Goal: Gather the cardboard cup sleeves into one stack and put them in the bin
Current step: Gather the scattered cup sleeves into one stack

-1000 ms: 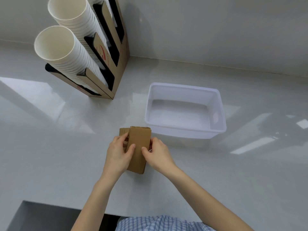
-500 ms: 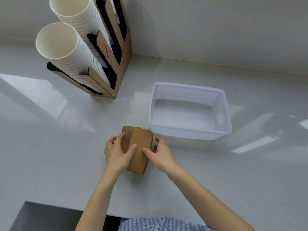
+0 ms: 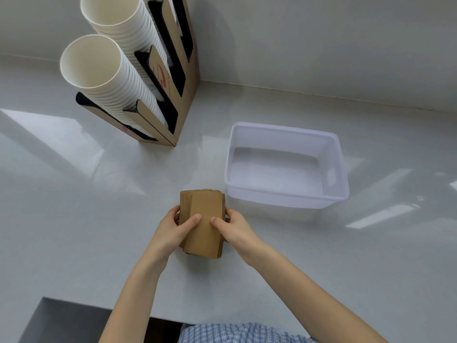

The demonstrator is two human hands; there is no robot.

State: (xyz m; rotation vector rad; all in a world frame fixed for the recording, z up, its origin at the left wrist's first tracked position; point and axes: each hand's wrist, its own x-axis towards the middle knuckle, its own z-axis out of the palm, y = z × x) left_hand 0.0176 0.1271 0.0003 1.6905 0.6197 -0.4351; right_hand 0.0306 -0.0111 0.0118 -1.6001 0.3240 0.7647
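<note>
- While both hands close around it, the stack of cup sleeves (image 3: pixel 202 224) sits at the middle of the white counter (image 3: pixel 74 219), its edges nearly squared.
- Left hand (image 3: pixel 173 231) grips the stack's 9 o'clock side, thumb pressed on the top sleeve, fingers curled round the edge.
- Right hand (image 3: pixel 232 229) clamps the 3 o'clock side in the same way, thumb on top.
- At about 2 o'clock from the stack, just beside it, stands the clear plastic bin (image 3: pixel 284 199), with no sleeves inside.
- At 11 o'clock, a cardboard dispenser (image 3: pixel 183 95) holds two tilted columns of white paper cups (image 3: pixel 118 78).
</note>
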